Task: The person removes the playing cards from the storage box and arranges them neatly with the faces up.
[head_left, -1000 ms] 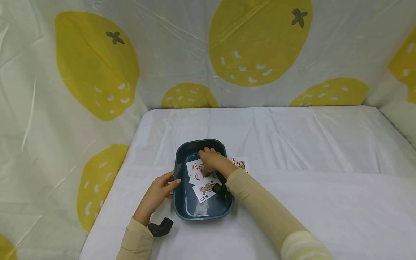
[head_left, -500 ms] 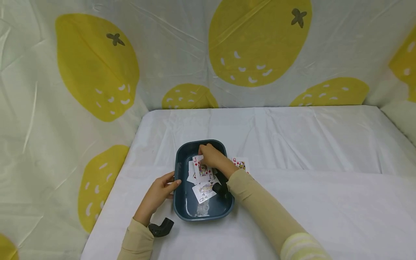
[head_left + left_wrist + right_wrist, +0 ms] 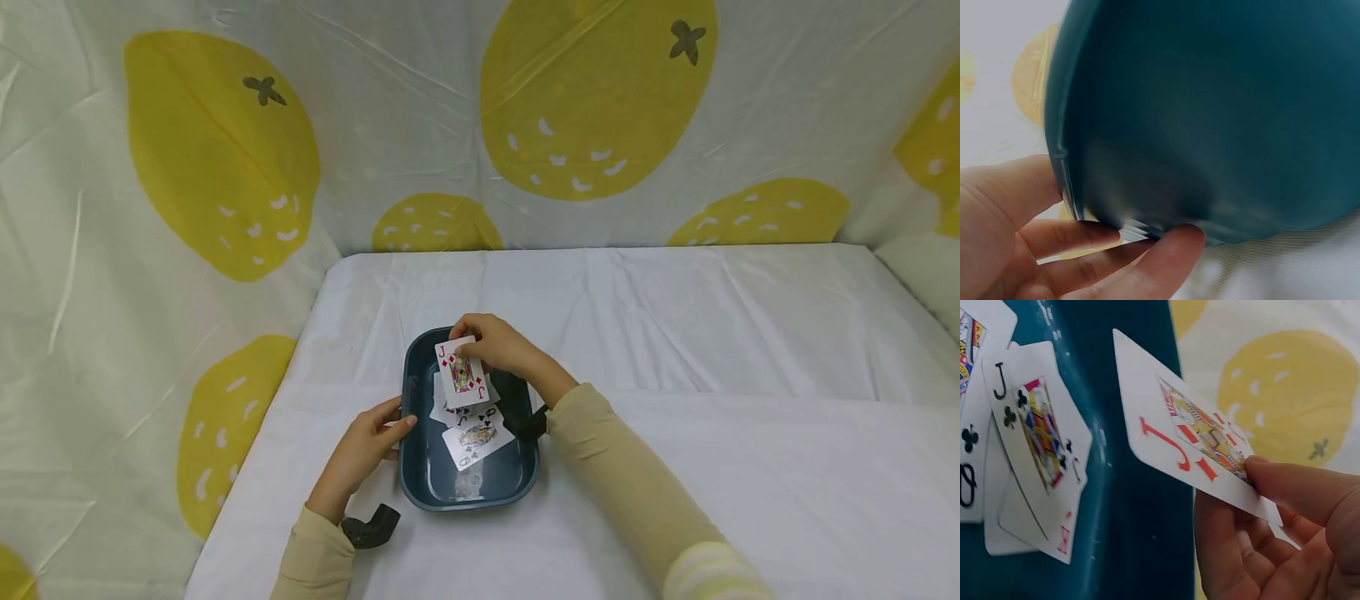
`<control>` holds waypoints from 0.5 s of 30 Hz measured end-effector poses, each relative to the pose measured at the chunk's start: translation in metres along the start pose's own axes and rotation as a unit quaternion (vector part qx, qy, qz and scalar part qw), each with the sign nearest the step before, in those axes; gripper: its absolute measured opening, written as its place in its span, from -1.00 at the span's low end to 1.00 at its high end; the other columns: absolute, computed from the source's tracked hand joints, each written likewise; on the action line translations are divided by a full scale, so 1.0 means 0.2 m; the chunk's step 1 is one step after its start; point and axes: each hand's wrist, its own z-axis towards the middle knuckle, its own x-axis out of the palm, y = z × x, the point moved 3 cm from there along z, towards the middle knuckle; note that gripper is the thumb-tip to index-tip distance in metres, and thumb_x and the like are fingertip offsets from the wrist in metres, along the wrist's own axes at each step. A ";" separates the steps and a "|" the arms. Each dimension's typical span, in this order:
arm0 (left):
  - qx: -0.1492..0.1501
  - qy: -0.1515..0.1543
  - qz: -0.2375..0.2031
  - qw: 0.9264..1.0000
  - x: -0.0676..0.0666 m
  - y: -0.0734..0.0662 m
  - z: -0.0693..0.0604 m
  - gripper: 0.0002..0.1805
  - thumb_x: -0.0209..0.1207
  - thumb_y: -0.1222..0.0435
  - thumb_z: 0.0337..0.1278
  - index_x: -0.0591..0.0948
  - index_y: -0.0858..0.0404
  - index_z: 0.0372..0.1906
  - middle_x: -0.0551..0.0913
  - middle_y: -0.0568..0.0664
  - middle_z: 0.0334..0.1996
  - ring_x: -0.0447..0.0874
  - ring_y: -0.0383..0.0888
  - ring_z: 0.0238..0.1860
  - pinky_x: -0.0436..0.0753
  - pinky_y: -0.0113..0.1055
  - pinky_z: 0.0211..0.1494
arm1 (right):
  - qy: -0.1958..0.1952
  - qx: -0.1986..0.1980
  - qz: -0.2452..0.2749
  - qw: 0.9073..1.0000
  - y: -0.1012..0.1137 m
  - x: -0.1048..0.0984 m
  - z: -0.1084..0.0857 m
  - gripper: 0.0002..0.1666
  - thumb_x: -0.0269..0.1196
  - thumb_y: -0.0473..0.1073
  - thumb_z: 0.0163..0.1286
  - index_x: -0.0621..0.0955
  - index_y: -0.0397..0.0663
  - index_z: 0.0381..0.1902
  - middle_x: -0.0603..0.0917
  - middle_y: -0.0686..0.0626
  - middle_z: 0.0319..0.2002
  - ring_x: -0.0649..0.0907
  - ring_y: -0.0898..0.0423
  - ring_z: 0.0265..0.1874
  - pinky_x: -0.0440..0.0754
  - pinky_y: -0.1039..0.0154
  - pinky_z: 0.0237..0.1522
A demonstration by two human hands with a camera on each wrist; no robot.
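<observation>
In the head view a dark teal plastic tray (image 3: 468, 492) stands on the white-covered table. Curled at its left wall, my left hand (image 3: 363, 446) has the thumb on the rim and fingers against the outer side. Over the tray's far end my right hand (image 3: 498, 342) pinches a jack of diamonds (image 3: 462, 375), thumb on its face. The right wrist view shows that card (image 3: 1185, 425) tilted and lifted off the others. Beneath, a queen of clubs (image 3: 476, 437) and a jack of clubs (image 3: 1038, 431) lie overlapped with other playing cards in the tray.
A white cloth (image 3: 712, 467) covers the table around the tray. Lemon-printed fabric (image 3: 420, 108) hangs behind and to the left. Dark mounts are strapped at both wrists, the left one (image 3: 371, 527) close to the tray's near left corner.
My right hand has picked the jack of diamonds off the pile and raised it toward the tray's far end. A queen card beside the tray is now hidden behind that arm. My left hand stays put.
</observation>
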 end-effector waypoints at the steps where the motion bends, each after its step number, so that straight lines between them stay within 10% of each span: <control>1: 0.000 -0.001 0.000 1.000 0.00 0.00 0.00 -0.49 0.16 0.25 0.11 0.41 0.27 0.19 0.57 0.11 -0.14 0.62 -0.06 -0.27 0.64 -0.22 -0.40 | -0.003 -0.002 0.008 1.000 0.00 -0.02 -0.01 -0.82 0.16 -0.27 0.27 0.52 -0.09 -0.15 0.56 -0.06 -0.26 0.57 0.06 -0.42 0.61 0.18 -0.48; 15: -0.006 -0.011 0.013 1.000 0.00 0.02 0.01 -0.48 0.17 0.25 0.11 0.40 0.28 0.19 0.57 0.11 -0.15 0.63 -0.03 -0.26 0.64 -0.21 -0.41 | -0.052 -0.010 0.044 0.998 -0.11 -0.40 -0.22 -0.76 0.17 -0.25 0.26 0.52 -0.16 -0.10 0.52 -0.15 -0.12 0.54 -0.01 -0.41 0.54 0.20 -0.52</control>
